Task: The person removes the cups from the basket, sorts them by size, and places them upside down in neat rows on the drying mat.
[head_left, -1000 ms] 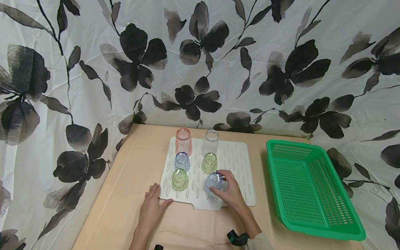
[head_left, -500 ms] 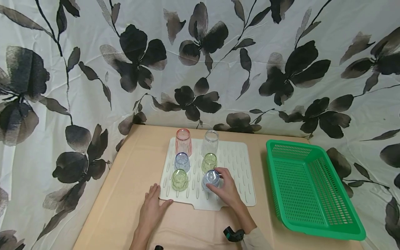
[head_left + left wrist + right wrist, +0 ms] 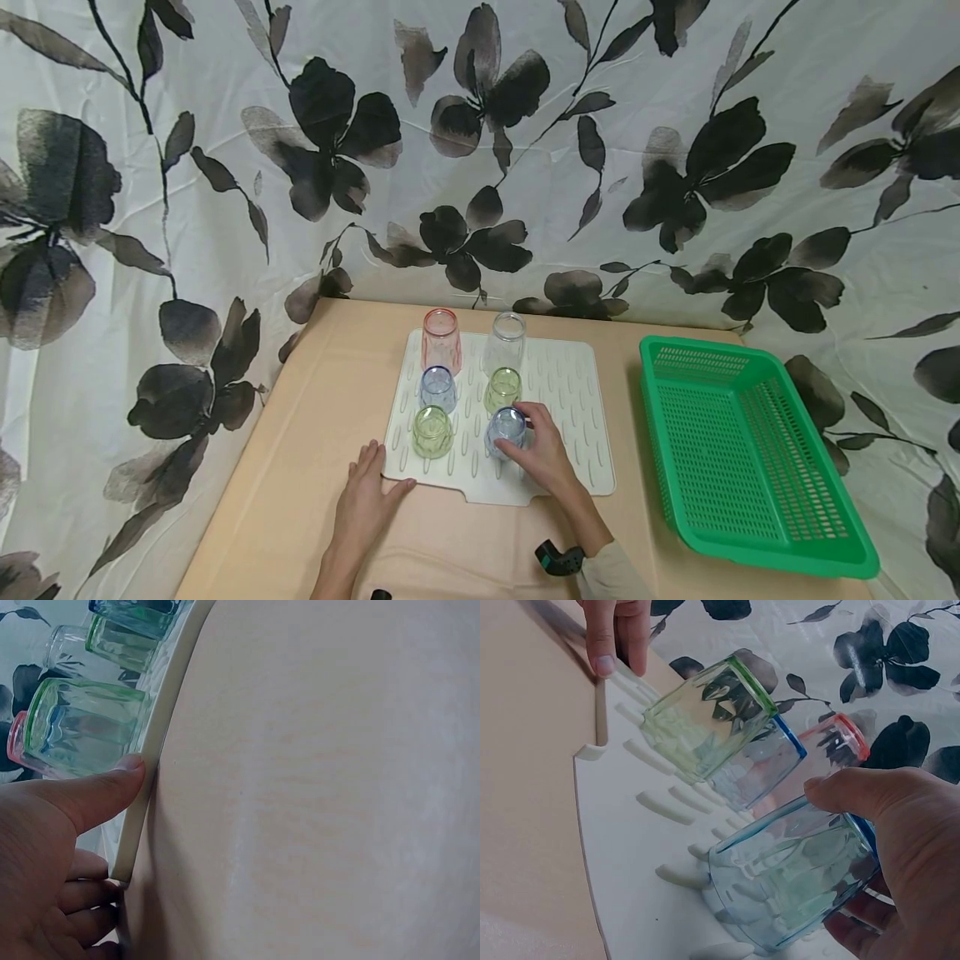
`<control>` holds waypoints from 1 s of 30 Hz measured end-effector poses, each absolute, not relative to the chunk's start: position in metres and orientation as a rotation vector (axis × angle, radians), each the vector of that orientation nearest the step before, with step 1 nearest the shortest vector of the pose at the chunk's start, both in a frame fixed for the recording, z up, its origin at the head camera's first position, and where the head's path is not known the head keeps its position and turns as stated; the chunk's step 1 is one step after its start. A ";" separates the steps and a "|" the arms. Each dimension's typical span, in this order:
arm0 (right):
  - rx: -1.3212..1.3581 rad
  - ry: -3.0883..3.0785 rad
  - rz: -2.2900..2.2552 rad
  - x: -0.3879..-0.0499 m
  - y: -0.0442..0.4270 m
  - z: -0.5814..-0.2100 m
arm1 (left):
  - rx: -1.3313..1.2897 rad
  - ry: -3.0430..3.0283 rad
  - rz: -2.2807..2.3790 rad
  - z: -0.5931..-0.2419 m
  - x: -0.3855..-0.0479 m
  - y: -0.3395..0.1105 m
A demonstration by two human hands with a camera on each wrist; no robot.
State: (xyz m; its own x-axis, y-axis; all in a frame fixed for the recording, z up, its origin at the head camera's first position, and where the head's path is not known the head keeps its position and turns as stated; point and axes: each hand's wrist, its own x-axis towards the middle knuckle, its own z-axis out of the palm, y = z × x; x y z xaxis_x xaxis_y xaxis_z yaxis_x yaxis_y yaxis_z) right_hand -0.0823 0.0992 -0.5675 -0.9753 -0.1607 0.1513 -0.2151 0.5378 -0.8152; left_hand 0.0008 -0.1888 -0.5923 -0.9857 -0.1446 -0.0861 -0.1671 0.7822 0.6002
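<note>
My right hand (image 3: 546,454) grips a blue-tinted glass (image 3: 506,430) between thumb and fingers at the front right of a white ridged drying board (image 3: 573,417). In the right wrist view this glass (image 3: 795,877) stands on the board's ridges. At the board's front left corner rests my left hand (image 3: 363,498), its thumb against the edge, as the left wrist view shows of the hand (image 3: 52,847). A green glass (image 3: 432,432), a blue glass (image 3: 438,389) and a red glass (image 3: 441,340) form the left row. Behind the held glass stand a green glass (image 3: 503,391) and a clear glass (image 3: 506,343).
A green plastic basket (image 3: 757,450) with perforated walls stands right of the board, nothing visible in it. Beige cloth covers the table (image 3: 285,467). Behind the table hangs a floral curtain (image 3: 570,167).
My right hand has shifted the blue glass slightly left and back, into line with the green glass behind it. In the last half second it barely moves. My left hand stays put.
</note>
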 end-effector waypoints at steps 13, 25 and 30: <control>0.320 -2.752 1.473 -0.084 0.100 -0.566 | -0.269 2.926 0.994 -0.592 0.000 -0.188; 0.336 -2.731 1.458 -0.082 0.106 -0.559 | -0.260 2.930 0.977 -0.594 0.001 -0.189; 0.350 -2.690 1.460 -0.079 0.110 -0.550 | -0.253 2.897 0.990 -0.592 0.000 -0.191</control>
State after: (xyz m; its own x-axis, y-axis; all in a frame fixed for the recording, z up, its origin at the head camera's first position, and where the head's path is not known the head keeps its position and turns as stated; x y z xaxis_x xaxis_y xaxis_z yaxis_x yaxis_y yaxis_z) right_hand -0.0793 0.1103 -0.5496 -0.9723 -0.1695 0.1609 -0.2273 0.5256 -0.8198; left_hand 0.0000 -0.1908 -0.5925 -0.9841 -0.1326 -0.1180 -0.1771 0.7789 0.6016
